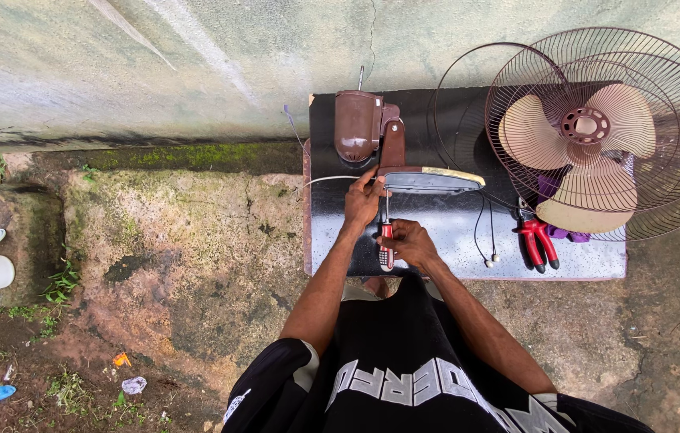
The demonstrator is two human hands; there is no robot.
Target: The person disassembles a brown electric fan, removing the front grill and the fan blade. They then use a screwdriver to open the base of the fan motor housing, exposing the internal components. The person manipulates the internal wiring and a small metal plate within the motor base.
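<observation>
Here the left hand (362, 200) grips the fan base (428, 178) near the tabletop's (452, 240) left edge; the right hand (410, 243) clasps a screwdriver (386, 240).

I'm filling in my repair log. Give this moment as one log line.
left hand: steadies fan base | right hand: holds red-handled screwdriver, tip at base | beside: red pliers, fan blade

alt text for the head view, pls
Seen from above, a person's right hand drives a red-handled screwdriver into a brown fan body on a dark table, the left hand steadying it. Fan blades, wire guards and red pliers lie beside it.
</observation>
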